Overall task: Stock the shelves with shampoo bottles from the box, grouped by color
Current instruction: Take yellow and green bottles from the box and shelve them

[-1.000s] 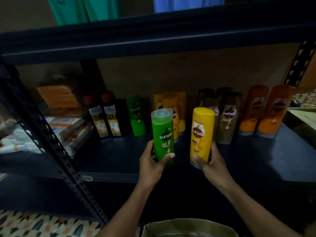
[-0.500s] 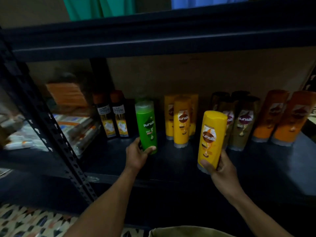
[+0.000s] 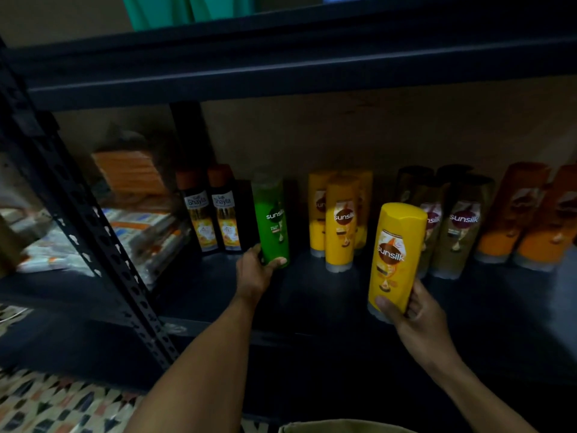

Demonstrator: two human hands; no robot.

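My left hand [image 3: 254,271] grips the lower part of a green Sunsilk bottle [image 3: 271,218], which stands upright deep on the dark shelf [image 3: 312,289], just right of two black Shayla bottles [image 3: 214,210]. My right hand [image 3: 413,310] holds a yellow Sunsilk bottle [image 3: 396,254] by its base, above the front of the shelf. Behind it stands a group of yellow bottles [image 3: 340,220]. Brown-gold bottles [image 3: 459,223] and orange bottles [image 3: 530,220] follow to the right. The box rim [image 3: 340,426] shows at the bottom edge.
A perforated black upright [image 3: 93,239] slants across the left. Packets [image 3: 137,232] and an orange box [image 3: 128,173] lie on the neighbouring shelf bay. An upper shelf board [image 3: 281,70] overhangs. A patterned floor mat [image 3: 46,404] shows at lower left.
My left hand has carried the green bottle from the shelf's front to the back, beside the black bottles. The yellow bottle in my right hand has stayed near the front.
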